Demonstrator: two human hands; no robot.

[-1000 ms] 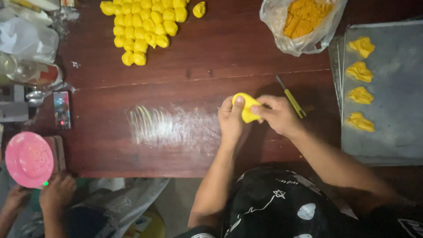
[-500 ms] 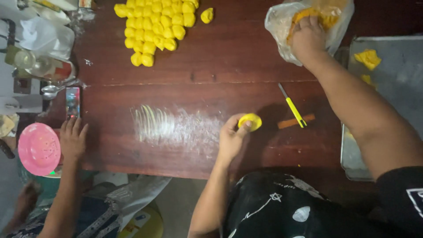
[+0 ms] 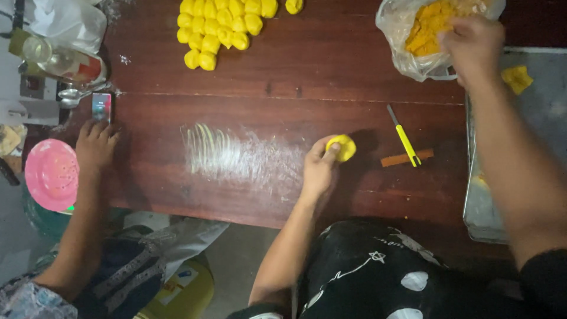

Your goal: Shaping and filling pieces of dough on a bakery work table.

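My left hand [image 3: 319, 169] holds a flattened disc of yellow dough [image 3: 343, 147] just above the dark wooden table [image 3: 331, 77]. My right hand [image 3: 472, 44] reaches into a clear plastic bag [image 3: 413, 59] of orange filling [image 3: 428, 23] at the far right; its fingers are curled in the filling. Several yellow dough balls [image 3: 221, 26] lie grouped at the far middle of the table. A patch of white flour [image 3: 236, 156] is smeared left of my left hand.
A yellow-handled tool [image 3: 404, 139] and a brown stick [image 3: 406, 158] lie right of the dough disc. A metal tray [image 3: 520, 147] with a folded yellow piece [image 3: 517, 78] sits at right. Another person's hand [image 3: 95, 145] rests at the left edge near a phone [image 3: 101, 107], a pink strainer [image 3: 52, 174], bottles.
My right hand left the dough disc and reached up into the bag of filling. My left hand now holds the disc alone. The other person's hand moved onto the table's left edge.
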